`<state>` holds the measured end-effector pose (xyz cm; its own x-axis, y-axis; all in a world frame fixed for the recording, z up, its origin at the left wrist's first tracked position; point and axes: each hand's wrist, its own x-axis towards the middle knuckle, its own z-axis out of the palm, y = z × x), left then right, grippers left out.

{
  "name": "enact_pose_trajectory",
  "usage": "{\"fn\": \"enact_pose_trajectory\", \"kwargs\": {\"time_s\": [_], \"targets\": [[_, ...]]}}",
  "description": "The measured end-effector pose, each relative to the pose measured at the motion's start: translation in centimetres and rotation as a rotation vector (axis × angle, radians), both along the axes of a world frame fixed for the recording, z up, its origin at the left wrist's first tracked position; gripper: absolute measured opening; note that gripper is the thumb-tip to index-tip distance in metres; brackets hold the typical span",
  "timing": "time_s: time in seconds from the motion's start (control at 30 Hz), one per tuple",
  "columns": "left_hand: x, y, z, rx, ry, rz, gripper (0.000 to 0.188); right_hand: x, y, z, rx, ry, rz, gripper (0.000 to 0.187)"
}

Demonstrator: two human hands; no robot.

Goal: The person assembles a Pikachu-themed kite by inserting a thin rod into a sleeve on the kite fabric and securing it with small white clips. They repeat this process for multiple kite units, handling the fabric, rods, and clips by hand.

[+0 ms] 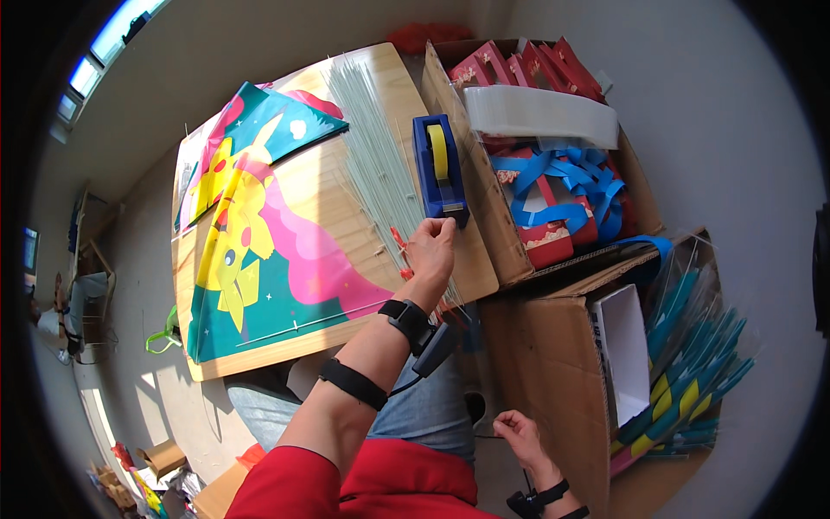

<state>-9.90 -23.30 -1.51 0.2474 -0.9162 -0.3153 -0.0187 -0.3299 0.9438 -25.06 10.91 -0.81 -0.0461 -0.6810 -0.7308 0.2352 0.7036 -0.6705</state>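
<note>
My left hand (432, 248) reaches over the right side of a wooden board (199, 368). Its fingers are pinched at the front end of a blue tape dispenser (448, 192) with a yellow-looking roll; whatever is between them is too small to see. Lower down, my right hand (521, 437) hangs beside a cardboard box, fingers curled together, and I cannot make out anything in it. A teal, pink and yellow printed sheet (324, 259) with a cartoon figure covers the board's left half, partly folded over at the far end. A thin white rod (290, 329) lies along its near edge.
Many thin pale rods (376, 147) lie beside the dispenser, near small red pieces (399, 240). At the right, a cardboard box (467, 147) holds red packages, blue ribbon (553, 186) and a clear plastic roll. Another box (545, 363) holds folded teal-and-yellow bundles (683, 398).
</note>
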Motion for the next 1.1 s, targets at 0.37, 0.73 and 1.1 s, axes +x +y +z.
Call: {"fn": "enact_pose_trajectory", "kwargs": {"time_s": [0.37, 0.73, 1.1], "targets": [[0.2, 0.8, 0.5, 0.05, -0.254, 0.093, 0.018, 0.2, 0.2, 0.6, -0.089, 0.032, -0.043, 0.012], [18.6, 1.2, 15.7, -1.013, -0.08, 0.206, 0.013, 1.6, -8.7, 10.5, -0.265, -0.037, 0.267, 0.011], [39.8, 14.1, 20.0, -0.85, 0.46, 0.748, 0.016, 15.0, -14.9, 14.4, -0.527, -0.081, 0.504, 0.012]]}}
